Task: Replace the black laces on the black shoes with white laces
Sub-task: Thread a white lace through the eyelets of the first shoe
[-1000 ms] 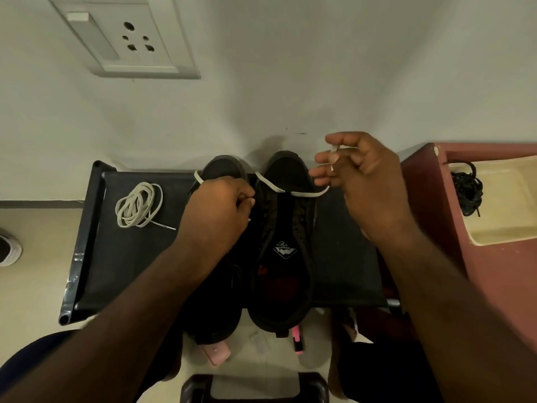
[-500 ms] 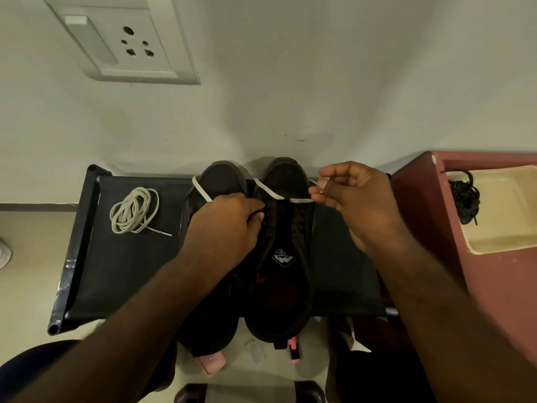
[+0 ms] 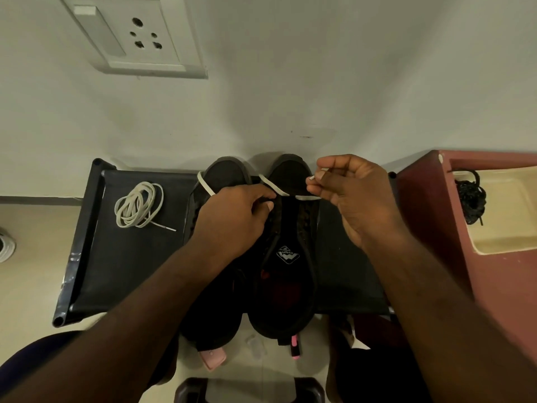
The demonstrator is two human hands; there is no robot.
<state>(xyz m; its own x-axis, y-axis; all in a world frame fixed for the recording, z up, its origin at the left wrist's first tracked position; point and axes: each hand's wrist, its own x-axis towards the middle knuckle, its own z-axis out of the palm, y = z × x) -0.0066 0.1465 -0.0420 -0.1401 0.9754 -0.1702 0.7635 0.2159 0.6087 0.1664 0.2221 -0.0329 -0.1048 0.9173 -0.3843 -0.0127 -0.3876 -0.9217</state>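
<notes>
Pinching white lace in right hand; gripping it with curled left hand, half hiding left shoe; black laces in tray.

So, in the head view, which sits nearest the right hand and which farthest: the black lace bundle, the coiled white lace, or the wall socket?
1. black lace bundle: just right of the right hand, in the cream tray.
2. coiled white lace: on the left part of the black stand.
3. wall socket: high on the wall, far left.
</notes>
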